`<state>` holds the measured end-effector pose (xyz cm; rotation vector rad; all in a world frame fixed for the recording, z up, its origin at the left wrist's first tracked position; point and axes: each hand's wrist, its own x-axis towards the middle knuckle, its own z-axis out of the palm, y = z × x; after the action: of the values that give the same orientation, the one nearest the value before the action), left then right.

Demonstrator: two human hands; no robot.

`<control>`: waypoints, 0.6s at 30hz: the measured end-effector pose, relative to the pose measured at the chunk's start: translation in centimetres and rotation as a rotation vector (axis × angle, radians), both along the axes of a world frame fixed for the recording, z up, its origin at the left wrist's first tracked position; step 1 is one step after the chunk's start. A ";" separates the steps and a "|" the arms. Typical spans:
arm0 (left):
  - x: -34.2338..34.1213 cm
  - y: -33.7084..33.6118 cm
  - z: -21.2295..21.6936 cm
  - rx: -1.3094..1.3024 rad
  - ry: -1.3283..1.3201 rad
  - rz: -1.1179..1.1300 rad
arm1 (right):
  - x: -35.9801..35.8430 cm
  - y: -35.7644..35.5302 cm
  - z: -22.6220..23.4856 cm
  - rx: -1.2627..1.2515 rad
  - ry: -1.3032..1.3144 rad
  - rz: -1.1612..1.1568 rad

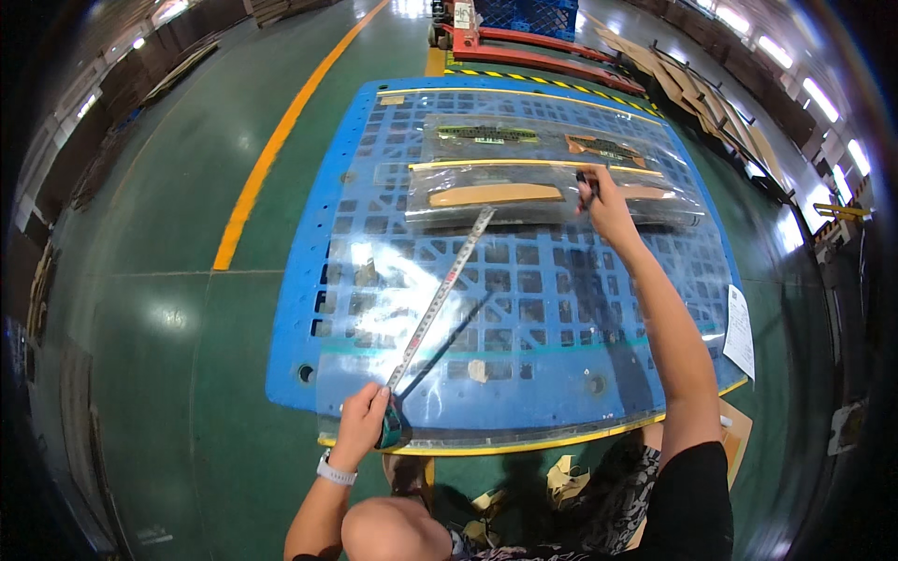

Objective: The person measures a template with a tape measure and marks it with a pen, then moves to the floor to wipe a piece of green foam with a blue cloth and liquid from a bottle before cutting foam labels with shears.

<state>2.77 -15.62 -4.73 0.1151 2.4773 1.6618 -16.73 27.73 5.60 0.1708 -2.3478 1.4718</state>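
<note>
"Gripping the tape measure [392,428], that's your left hand [360,421], fingers wrapped round its teal case by the near left edge of the blue pallet [297,355]!"

"And the blade [440,292]?"

"Out long, slanting far and to the right, its tip by the near side of the clear packaging [547,213]. Its shadow [449,342] falls to the right; whether the tip touches, I can't tell."

"Your right hand [606,201], then?"

"Farther off and to the right, over that same packaging, fingers pinched narrow on a small dark object [586,189], too small for me to name."

"What's lying round it?"

"A tan strip [496,194] to its left, with a green-and-black piece [486,135] and an orange-and-black piece [606,148] on the far side."

"And beyond your pallet?"

"A red pallet truck [552,51] at the far end, and a white sheet of paper [739,332] by the right edge!"
</note>
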 end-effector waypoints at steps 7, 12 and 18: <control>-0.1 0.2 -0.7 0.024 -0.053 0.102 | -14.4 1.5 -4.8 0.585 0.025 -0.236; -0.6 -0.9 -1.0 0.054 -0.161 0.128 | -18.6 1.2 -8.0 0.652 -0.100 -0.196; -0.8 -0.7 -1.0 0.105 -0.240 0.170 | -21.5 2.9 -11.2 0.712 -0.129 -0.094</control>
<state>2.02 -16.36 -5.69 -0.2744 2.2764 1.7544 -38.27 30.59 -5.58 0.1418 -2.8419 0.5640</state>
